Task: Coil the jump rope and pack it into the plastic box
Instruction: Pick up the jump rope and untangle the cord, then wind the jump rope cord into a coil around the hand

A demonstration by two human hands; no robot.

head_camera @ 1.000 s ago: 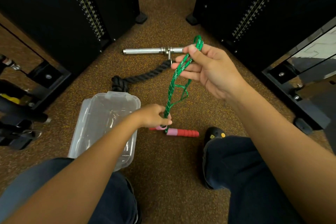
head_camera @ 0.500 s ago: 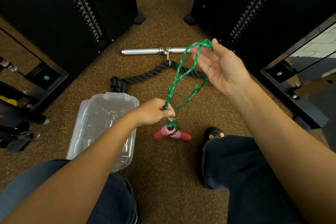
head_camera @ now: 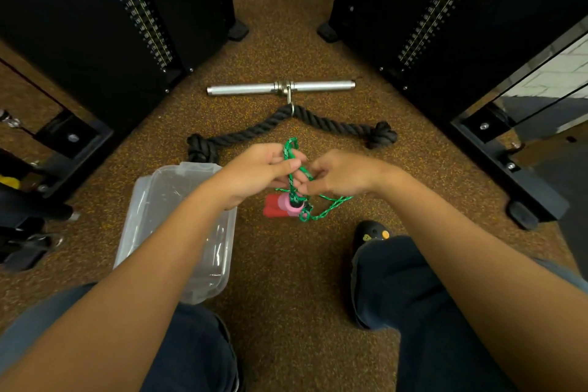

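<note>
Condition at inspection: coiling in progress, packing not begun.

The jump rope (head_camera: 289,153) is held in the air just to the right of the plastic box (head_camera: 143,191), outside it. Its green cord is gathered into a few short loops. One loop stands up above the hands and a slack strand trails further right of the box.

The left hand (head_camera: 264,169), nearest the box, has its fingers curled round the bundled loops. This looks like the anchoring grip that stops the coil from springing open.

The right hand (head_camera: 343,175), on the far side of the left from the box, has its fingertips pinched on a strand where the two hands meet, probably feeding or wrapping the loose length. It is slightly blurred, so the exact finger placement cannot be confirmed.

The red and pink handles (head_camera: 280,207) sit directly below the hands, beside the box's right wall. Whether they hang or rest on the floor cannot be told.

The box stands open with nothing visible inside — close enough for a short transfer.

Beyond the box lie a black rope attachment (head_camera: 334,124) and a metal bar (head_camera: 248,89), neither touched by the hands.

Risk, in my judgement: the trailing strand may snag or uncoil.
</note>
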